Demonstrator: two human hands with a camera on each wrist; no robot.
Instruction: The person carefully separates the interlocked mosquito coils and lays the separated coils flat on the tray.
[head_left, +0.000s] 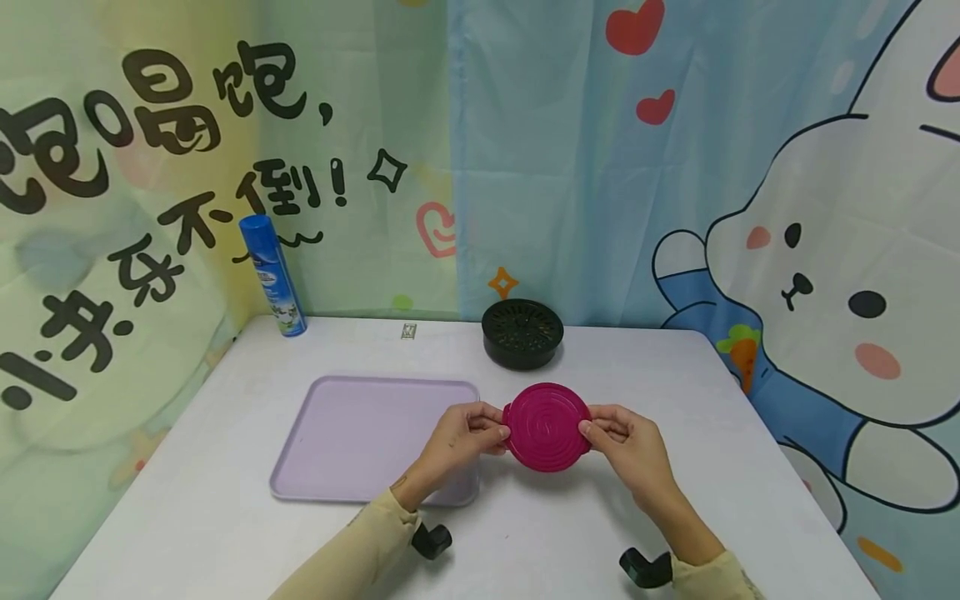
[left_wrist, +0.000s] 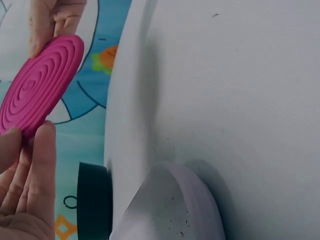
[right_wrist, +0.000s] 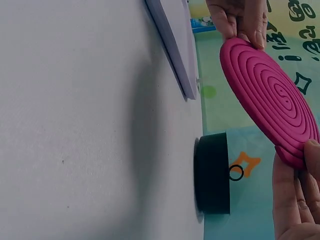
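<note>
Pink disc: one spiral-ridged pink disc (head_left: 547,427), raised off the counter (head_left: 555,533), between the two hands; its edge is cut off in the left wrist view.
Left grip: the left hand (head_left: 459,437) pinches the disc's rim at 9 o'clock, thumb in front; the other fingertips are partly hidden behind it.
Right grip: the right hand (head_left: 630,440) pinches the rim at 3 o'clock, thumb in front, fingers partly covered by the disc.
Lilac tray: one lilac tray (head_left: 367,433) flat on the counter at 9 o'clock from the disc; the left hand and forearm cover part of its near right side, and both wrist views crop it.
Black container: one round black container (head_left: 522,335) at 12 o'clock, near the back edge; what its patterned top is cannot be told.
Blue can: one blue can (head_left: 273,277) stands at 10 o'clock, at the back left corner; its small print is unreadable.
Small tag: one small tag (head_left: 408,331) at 10 o'clock, nearer than the can; too tiny to make out.
Wrist devices: two black wrist devices (head_left: 431,542), one below each hand.
Backdrop: a printed curtain (head_left: 525,167), its rabbit cut off at 3 o'clock.
</note>
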